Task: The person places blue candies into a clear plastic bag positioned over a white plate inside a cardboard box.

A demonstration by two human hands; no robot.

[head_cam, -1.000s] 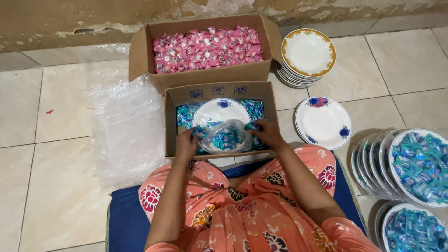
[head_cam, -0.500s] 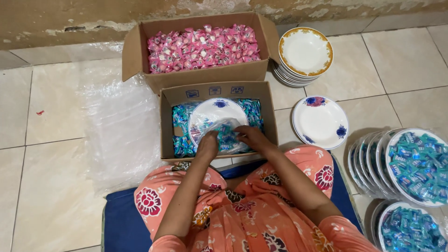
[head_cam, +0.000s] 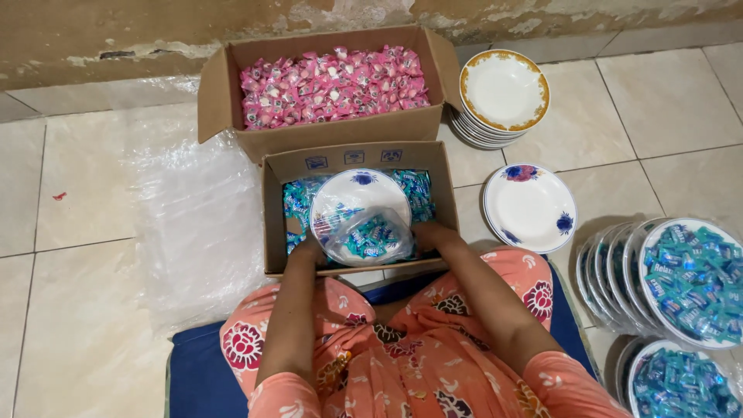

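Two cardboard boxes: pink sweets point(head_cam: 329, 81) in one, blue sweets point(head_cam: 418, 190) (under one plate point(head_cam: 360, 213)) in the other. Left hand point(head_cam: 308, 251) and right hand point(head_cam: 426, 234) both grasp that plate.

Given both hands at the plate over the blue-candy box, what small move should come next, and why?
Probably lift the plate clear of the blue-candy box. The left hand and right hand grip its near edge, a few blue candies under clear film already sit on it, and filled plates stand at the person's right.

Evenly lit, soft daylight; faint shadows toward five o'clock beside plates point(head_cam: 529, 207); sharp throughout, slight glare on plastic sheet point(head_cam: 197, 224).
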